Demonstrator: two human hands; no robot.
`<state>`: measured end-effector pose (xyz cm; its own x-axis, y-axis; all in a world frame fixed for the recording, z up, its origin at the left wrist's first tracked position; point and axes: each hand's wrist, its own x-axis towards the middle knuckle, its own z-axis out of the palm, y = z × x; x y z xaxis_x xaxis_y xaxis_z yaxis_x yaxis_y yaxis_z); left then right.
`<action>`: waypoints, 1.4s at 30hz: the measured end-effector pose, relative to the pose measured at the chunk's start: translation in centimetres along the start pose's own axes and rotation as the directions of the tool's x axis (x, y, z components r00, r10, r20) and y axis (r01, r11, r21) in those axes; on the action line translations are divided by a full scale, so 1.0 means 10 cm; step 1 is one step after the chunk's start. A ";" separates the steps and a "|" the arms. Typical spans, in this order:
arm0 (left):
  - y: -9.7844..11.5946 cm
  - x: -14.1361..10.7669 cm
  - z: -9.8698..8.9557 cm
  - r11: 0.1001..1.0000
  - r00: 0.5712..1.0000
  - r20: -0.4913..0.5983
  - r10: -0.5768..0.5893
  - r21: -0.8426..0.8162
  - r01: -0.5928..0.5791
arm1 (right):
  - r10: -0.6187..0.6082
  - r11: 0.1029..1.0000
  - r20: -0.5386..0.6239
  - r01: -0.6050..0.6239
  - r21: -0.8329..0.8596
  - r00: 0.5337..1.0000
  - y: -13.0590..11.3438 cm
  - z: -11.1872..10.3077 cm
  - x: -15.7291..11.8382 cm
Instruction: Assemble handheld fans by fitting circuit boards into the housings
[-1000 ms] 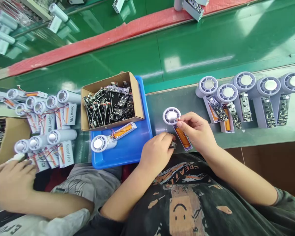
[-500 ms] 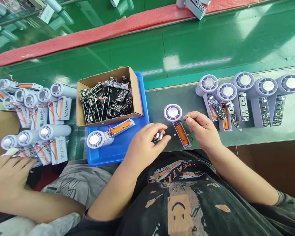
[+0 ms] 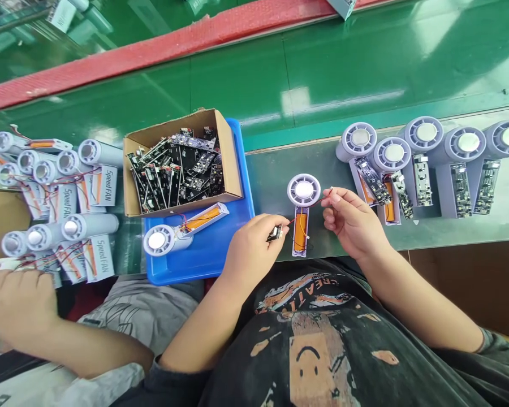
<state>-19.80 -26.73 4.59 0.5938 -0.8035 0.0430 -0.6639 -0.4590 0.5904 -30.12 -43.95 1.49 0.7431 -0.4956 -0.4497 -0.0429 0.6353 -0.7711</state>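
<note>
A small dark circuit board [image 3: 275, 232] is held in my left hand [image 3: 254, 246], its fingers closed round it. Thin red wires [image 3: 314, 204] run between my two hands, over a purple fan unit [image 3: 304, 190]. My right hand [image 3: 352, 220] pinches the wire end between thumb and forefinger, right of the fan. The fan's open handle [image 3: 300, 232] points toward my body and shows an orange battery with loose wires.
A cardboard box [image 3: 233, 164] of circuit boards stands on a blue tray [image 3: 195, 271], beside another fan unit [image 3: 159, 240]. Several fans with boards [image 3: 422, 180] lie at right. At left are more fans [image 3: 89, 226] and another person's hand [image 3: 21, 299].
The fan's handle has swung to point more straight toward me. The red wire now stretches between my hands, and my left fingers have closed more tightly on the board. The other person's hand has shifted.
</note>
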 end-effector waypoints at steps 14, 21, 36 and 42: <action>0.01 0.10 0.07 0.745 0.946 0.130 -0.296 -0.589 0.314 | -0.540 -0.128 0.589 0.633 -0.764 0.601 0.14 0.20 -0.29; 0.02 0.03 0.07 0.810 0.949 0.024 -0.313 -0.516 0.280 | -0.505 0.030 0.581 0.686 -0.727 0.638 0.19 0.10 -0.16; 0.16 0.10 -0.01 0.970 0.995 -0.025 -0.097 -0.225 0.089 | -0.548 0.192 0.482 0.664 -0.723 0.683 0.19 0.16 -0.12; 0.17 0.06 0.02 0.607 0.927 0.220 -0.303 -0.706 0.365 | -0.574 0.434 0.360 0.646 -0.628 0.735 0.19 0.19 -0.09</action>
<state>-20.63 -28.10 5.50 0.6516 -0.6896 -0.3160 0.1347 -0.3047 0.9429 -29.58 -41.13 1.28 0.8114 -0.5160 0.2745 0.0425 -0.4164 -0.9082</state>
